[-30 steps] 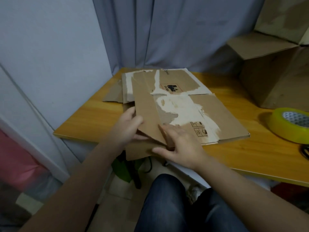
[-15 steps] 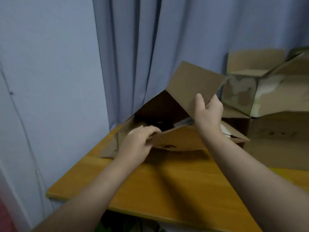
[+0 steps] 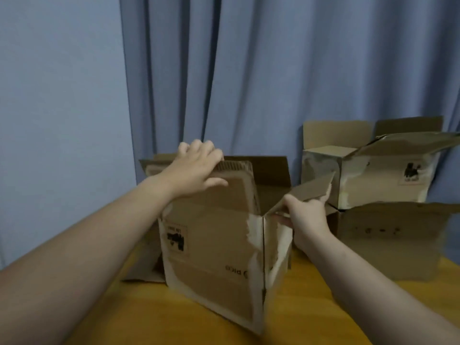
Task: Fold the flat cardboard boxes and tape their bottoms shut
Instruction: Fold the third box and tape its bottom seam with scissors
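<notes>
Standing on the wooden table (image 3: 174,319), the cardboard box (image 3: 214,250) is opened into a square tube in the head view, its print upside down. The left hand (image 3: 194,168) grips the near flap (image 3: 234,185), fingers curled over its top edge. The right hand (image 3: 307,215) pinches the side flap (image 3: 311,190). The person should probably fold the side flaps inward first, then press the long flaps flat, keeping the corners square for the tape.
</notes>
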The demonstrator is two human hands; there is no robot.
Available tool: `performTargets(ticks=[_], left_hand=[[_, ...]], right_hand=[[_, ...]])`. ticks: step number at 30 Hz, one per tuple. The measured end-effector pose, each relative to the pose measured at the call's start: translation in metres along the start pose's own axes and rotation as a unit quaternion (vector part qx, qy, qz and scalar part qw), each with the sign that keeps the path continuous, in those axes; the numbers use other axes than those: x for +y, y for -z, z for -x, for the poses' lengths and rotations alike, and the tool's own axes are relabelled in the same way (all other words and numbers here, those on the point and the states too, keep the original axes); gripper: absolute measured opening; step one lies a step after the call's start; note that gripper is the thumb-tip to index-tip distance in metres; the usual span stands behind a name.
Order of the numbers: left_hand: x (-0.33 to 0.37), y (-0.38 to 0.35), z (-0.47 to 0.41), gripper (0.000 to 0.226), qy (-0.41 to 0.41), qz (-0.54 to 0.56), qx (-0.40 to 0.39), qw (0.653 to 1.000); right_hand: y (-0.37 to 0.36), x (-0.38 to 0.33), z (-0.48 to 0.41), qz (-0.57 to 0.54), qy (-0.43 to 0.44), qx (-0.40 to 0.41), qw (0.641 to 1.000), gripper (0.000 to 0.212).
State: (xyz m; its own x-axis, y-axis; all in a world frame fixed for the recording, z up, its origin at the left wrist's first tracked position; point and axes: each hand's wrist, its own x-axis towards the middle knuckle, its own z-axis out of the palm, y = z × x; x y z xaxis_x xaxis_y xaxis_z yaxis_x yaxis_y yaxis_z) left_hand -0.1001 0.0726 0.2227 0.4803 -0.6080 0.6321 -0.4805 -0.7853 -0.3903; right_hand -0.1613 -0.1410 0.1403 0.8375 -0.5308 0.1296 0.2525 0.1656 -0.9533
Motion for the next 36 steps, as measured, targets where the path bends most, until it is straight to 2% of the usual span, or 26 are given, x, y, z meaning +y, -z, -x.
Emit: performTargets(ticks=[2, 5, 8, 10, 12, 14, 16, 18, 20, 21, 23, 24, 25, 29, 31, 33, 34, 36], left_hand=[[0.012, -0.012, 0.002, 0.057, 0.009, 0.023, -0.006, 1.000], [0.031, -0.017, 0.000, 0.060, 0.024, 0.093, 0.027, 0.995], [0.058, -0.015, 0.001, 0.066, 0.047, 0.169, 0.037, 0.984], [0.068, -0.019, 0.003, 0.062, 0.101, 0.219, 0.083, 0.967], [0.067, -0.025, 0.006, 0.048, 0.106, 0.225, 0.161, 0.955], [0.059, -0.028, 0.008, 0.033, 0.076, 0.250, 0.205, 0.943], [0.053, -0.026, 0.006, 0.023, 0.040, 0.281, 0.207, 0.936], [0.048, -0.024, 0.004, 0.017, -0.005, 0.312, 0.196, 0.930], [0.040, -0.023, 0.000, 0.014, -0.037, 0.312, 0.161, 0.936], [0.033, -0.023, -0.002, 0.014, -0.049, 0.280, 0.145, 0.948], [0.013, -0.028, -0.005, 0.019, -0.047, 0.192, 0.127, 0.972], [0.001, -0.029, -0.004, 0.024, -0.030, 0.162, 0.120, 0.979], [-0.014, -0.032, -0.003, 0.027, -0.008, 0.147, 0.118, 0.982], [-0.041, -0.028, 0.009, 0.039, 0.081, 0.120, 0.066, 0.987], [-0.037, -0.019, 0.021, 0.045, 0.089, 0.228, 0.012, 0.970], [-0.022, 0.000, 0.038, 0.041, 0.043, 0.344, -0.031, 0.938], [-0.011, 0.009, 0.046, 0.042, 0.001, 0.330, -0.070, 0.941], [0.003, 0.010, 0.060, 0.052, -0.074, 0.233, -0.117, 0.963]], right_hand=[[0.007, 0.014, -0.002, 0.008, -0.002, 0.009, 1.000, 0.065], [0.009, 0.020, -0.008, 0.003, 0.012, 0.026, 1.000, 0.068], [0.002, 0.024, -0.004, 0.021, 0.026, 0.006, 0.999, 0.084], [-0.001, 0.023, 0.005, 0.020, 0.074, -0.031, 0.997, 0.102], [0.005, 0.010, 0.018, 0.085, 0.172, -0.065, 0.979, 0.117], [0.020, -0.004, 0.018, 0.230, 0.267, -0.100, 0.931, 0.120], [0.036, -0.017, 0.009, 0.376, 0.306, -0.147, 0.862, 0.109], [0.046, -0.029, -0.003, 0.471, 0.358, -0.163, 0.789, 0.071], [0.054, -0.039, -0.011, 0.531, 0.456, -0.143, 0.700, 0.027], [0.056, -0.041, -0.014, 0.557, 0.502, -0.139, 0.647, 0.019], [0.055, -0.043, -0.012, 0.594, 0.569, -0.131, 0.554, 0.016], [0.051, -0.040, -0.009, 0.602, 0.591, -0.119, 0.524, 0.019], [0.047, -0.037, -0.007, 0.603, 0.603, -0.108, 0.511, 0.023], [0.031, -0.025, -0.005, 0.604, 0.593, -0.089, 0.525, 0.035], [0.020, -0.026, -0.001, 0.597, 0.593, -0.094, 0.532, 0.027], [0.007, -0.027, 0.008, 0.583, 0.603, -0.109, 0.533, 0.008], [0.001, -0.025, 0.013, 0.579, 0.605, -0.114, 0.535, 0.012], [-0.011, -0.016, 0.021, 0.579, 0.602, -0.118, 0.537, 0.031]])
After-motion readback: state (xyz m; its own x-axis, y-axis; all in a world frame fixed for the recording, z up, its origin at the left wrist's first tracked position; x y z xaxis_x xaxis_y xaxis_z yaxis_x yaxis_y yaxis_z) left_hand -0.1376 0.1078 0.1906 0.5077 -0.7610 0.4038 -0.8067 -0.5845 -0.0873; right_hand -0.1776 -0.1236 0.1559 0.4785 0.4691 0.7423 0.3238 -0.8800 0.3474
